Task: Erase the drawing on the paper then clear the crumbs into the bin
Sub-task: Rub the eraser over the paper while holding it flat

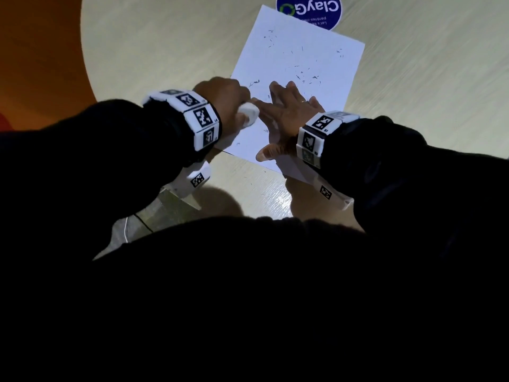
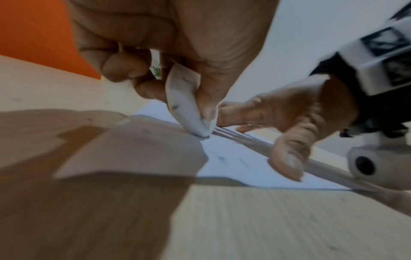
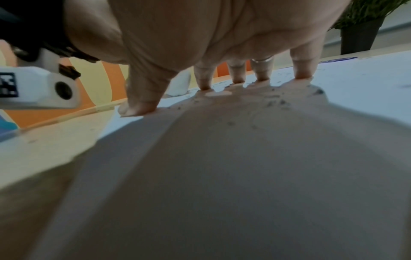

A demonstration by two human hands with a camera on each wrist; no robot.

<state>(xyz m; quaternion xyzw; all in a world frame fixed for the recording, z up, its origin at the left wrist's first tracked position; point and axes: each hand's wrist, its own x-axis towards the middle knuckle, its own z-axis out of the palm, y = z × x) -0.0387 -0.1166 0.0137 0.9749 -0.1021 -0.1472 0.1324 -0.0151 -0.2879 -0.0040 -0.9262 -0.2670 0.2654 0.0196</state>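
The left hand (image 1: 223,95) grips the eraser (image 2: 189,103), its tip on the paper (image 1: 297,64) at the near-left edge; the right hand (image 1: 289,111) lies flat, fingers spread, pinning the sheet. Rub in short strokes away from the pinning hand, so the sheet won't buckle and the crumbs (image 1: 305,75) stay on it.

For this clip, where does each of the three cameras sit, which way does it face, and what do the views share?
Head: looks down on the white paper sheet on the pale wooden table; both dark sleeves and hands show.
Left wrist: low, along the left hand gripping the white eraser.
Right wrist: under the right hand, spread fingers pressing the paper.
Shared: paper, eraser and grey crumbs; each wrist view shows the other wrist's camera.
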